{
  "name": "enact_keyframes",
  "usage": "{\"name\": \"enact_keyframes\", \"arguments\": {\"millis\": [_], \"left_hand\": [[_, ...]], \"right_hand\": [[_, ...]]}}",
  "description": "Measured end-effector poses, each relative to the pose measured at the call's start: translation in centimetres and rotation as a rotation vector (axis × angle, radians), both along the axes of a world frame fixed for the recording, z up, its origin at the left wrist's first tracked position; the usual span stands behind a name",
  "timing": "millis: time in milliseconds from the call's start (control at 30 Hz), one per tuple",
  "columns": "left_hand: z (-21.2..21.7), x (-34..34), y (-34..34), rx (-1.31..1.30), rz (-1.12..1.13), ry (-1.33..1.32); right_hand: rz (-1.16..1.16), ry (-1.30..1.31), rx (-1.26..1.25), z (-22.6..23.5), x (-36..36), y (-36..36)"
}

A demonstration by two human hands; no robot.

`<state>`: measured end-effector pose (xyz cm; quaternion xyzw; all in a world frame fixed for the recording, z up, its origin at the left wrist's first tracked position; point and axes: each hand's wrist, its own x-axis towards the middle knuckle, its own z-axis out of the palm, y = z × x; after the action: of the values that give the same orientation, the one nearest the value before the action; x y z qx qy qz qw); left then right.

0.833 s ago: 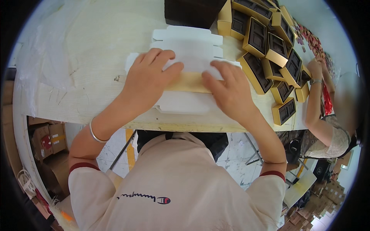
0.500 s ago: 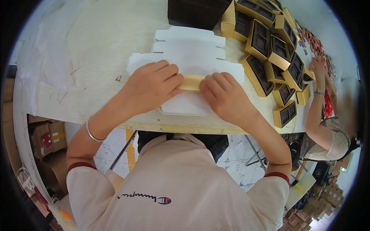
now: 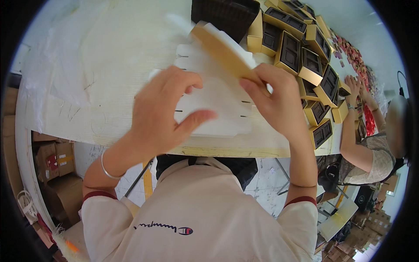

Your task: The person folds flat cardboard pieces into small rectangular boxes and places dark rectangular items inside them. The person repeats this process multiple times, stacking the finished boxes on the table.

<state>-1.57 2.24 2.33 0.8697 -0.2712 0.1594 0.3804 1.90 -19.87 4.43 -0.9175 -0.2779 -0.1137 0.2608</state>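
Observation:
My right hand [image 3: 279, 98] pinches one end of a gold and white cardboard piece [image 3: 224, 52], blurred by motion and slanting up to the far left. On the table under it lies a white flat box blank [image 3: 214, 105] with slots along its sides. My left hand [image 3: 161, 111] is above the blank's left side, thumb and fingers apart, holding nothing. Just beyond the blank stands a dark brown box [image 3: 224, 15], partly behind the raised cardboard.
Several gold boxes with dark inserts [image 3: 290, 52] are heaped at the right of the table [image 3: 118, 56]. Clear plastic film [image 3: 61, 65] lies on the left. Another person [image 3: 362, 144] works at the far right, beside many small reddish pieces [image 3: 349, 48].
My right hand has lifted the cardboard piece off the table and swung it up. My left hand has let go and drawn back to the left, its fingers spreading.

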Motion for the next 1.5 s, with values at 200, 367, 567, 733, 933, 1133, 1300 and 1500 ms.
{"name": "enact_keyframes", "arguments": {"millis": [200,367,567,733,933,1133,1300,1500], "left_hand": [[-2.2,-0.7,-2.8,-0.841,-0.157,0.810],[-0.2,1.6,0.7,-0.579,-0.114,1.001],[0.0,5.3,0.0,-0.171,-0.366,1.066],[-1.2,6.3,-1.1,0.371,-0.191,0.145],[-1.5,-0.2,-0.8,0.442,-0.248,-0.085],[-4.3,-0.7,-1.0,0.423,-0.183,-0.174],[-4.6,0.0,-0.9,0.439,-0.209,-0.227],[-4.5,1.0,-1.1,0.381,-0.233,-0.234]], "right_hand": [[0.234,-0.100,-0.009,-1.4,-4.7,2.1],[0.251,-0.377,-0.100,0.3,-5.5,-2.8],[0.374,-0.555,-0.160,-2.9,-5.2,-5.0],[0.290,-0.049,-0.022,-3.6,-2.5,-3.3],[0.119,0.368,0.012,-4.8,-0.3,-1.0],[0.087,0.446,0.066,-3.9,-1.0,-0.9],[0.253,0.123,0.004,-3.8,-1.6,-1.7],[0.279,-0.165,-0.311,-5.0,-1.9,-2.0]]}}
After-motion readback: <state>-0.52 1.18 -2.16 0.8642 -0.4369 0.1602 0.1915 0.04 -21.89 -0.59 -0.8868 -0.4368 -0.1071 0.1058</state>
